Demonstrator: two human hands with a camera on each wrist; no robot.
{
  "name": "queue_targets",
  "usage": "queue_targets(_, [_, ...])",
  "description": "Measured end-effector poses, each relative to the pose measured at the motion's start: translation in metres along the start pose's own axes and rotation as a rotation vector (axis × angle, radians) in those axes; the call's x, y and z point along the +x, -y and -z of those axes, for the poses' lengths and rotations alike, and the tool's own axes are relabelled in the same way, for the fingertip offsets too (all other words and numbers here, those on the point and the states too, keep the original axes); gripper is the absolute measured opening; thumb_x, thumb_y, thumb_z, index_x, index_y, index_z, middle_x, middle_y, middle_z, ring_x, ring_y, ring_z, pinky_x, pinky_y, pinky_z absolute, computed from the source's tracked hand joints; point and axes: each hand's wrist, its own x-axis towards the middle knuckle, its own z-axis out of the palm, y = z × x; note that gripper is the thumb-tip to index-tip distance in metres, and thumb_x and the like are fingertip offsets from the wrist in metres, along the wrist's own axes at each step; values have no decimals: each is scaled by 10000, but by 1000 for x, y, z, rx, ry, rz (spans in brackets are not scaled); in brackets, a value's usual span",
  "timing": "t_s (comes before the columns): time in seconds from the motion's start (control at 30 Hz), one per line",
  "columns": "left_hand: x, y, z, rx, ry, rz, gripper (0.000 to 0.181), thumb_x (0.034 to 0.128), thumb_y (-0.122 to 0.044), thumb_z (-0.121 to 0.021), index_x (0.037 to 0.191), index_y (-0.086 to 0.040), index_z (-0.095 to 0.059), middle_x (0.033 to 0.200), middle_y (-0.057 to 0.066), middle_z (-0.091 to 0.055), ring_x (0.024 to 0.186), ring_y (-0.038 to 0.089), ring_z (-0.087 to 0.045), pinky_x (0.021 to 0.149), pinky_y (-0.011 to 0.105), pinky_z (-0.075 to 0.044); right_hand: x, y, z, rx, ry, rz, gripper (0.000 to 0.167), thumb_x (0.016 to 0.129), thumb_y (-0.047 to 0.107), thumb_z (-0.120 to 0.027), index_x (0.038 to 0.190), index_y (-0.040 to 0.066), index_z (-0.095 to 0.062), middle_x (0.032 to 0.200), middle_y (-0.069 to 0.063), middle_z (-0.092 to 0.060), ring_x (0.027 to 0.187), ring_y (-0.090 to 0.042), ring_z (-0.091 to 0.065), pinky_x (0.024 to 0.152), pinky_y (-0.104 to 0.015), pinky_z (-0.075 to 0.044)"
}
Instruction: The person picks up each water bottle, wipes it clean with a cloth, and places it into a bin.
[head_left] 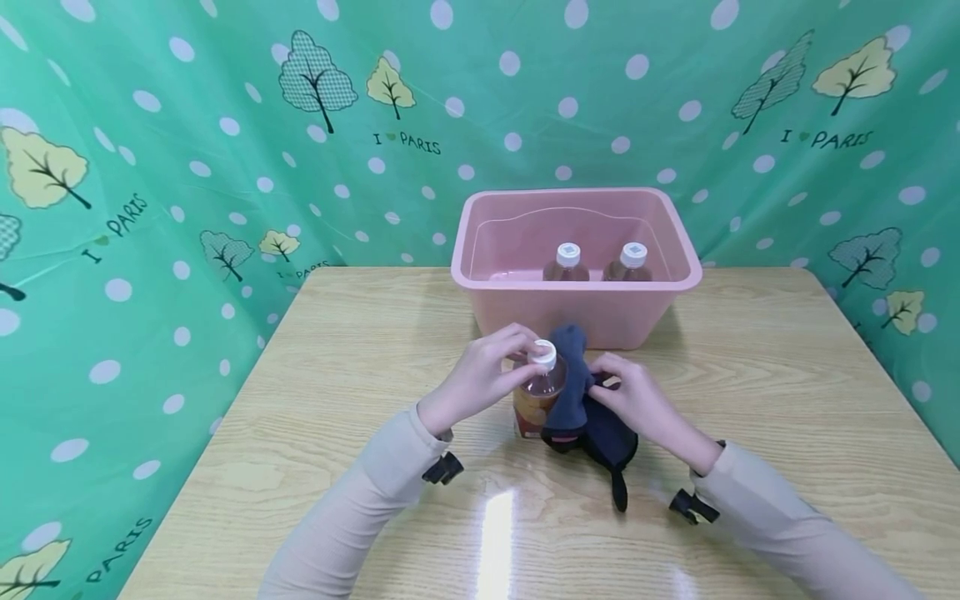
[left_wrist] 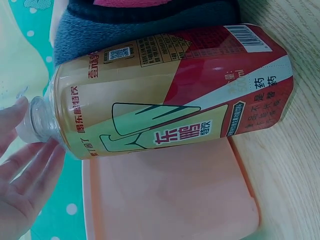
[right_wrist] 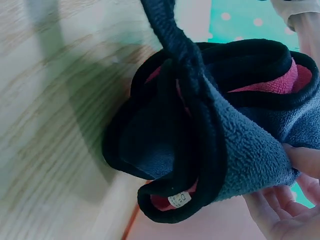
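A drink bottle [left_wrist: 150, 95] with a gold and red label and a white cap [head_left: 545, 354] stands on the table before the pink bin. My left hand [head_left: 487, 375] pinches it by the cap with thumb and fingers. Against its right side is a folded dark blue fleecy cloth [head_left: 573, 375]; in the right wrist view it shows a pink inner face, black edging, a small white tag [right_wrist: 180, 199] and a black loop [right_wrist: 167, 30]. My right hand [head_left: 637, 396] pinches the cloth between thumb and fingers, and part of the cloth hangs down toward the tabletop.
The pink bin [head_left: 577, 312] stands at the back of the wooden table [head_left: 337, 400]. Inside it are two white-capped bottles, the left bottle [head_left: 567, 265] and the right bottle [head_left: 632, 265]. A green dotted curtain [head_left: 525, 108] hangs behind the table and along its sides.
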Motion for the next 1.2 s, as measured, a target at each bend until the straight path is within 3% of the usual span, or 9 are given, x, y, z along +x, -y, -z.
queue_targets(0.27, [0, -1, 1, -3, 4, 1, 135, 772, -89, -676, 884, -32, -628, 887, 36, -580, 764, 69, -572, 704, 131, -479, -2, -11, -9, -31, 42, -24, 155, 701, -162, -599, 772, -25, -594, 803, -112, -600, 739, -255, -583, 635, -357, -514])
queue_targets(0.73, [0, -1, 1, -17, 8, 5, 126, 780, -88, -668, 886, -34, -627, 898, 34, -582, 772, 67, -573, 707, 134, -480, -5, -23, -19, -67, 138, -103, 138, 714, -118, -630, 788, -5, -600, 828, -97, -606, 774, -216, -568, 662, -338, -482])
queue_targets(1.2, [0, -2, 1, -10, 21, 22, 127, 786, -92, -664, 893, -35, -626, 903, 36, -578, 774, 69, -569, 711, 136, -479, -9, -32, -26, -96, 132, -46, 196, 693, -120, -622, 724, 60, -549, 728, -26, -553, 679, -141, -512, 588, -295, -448])
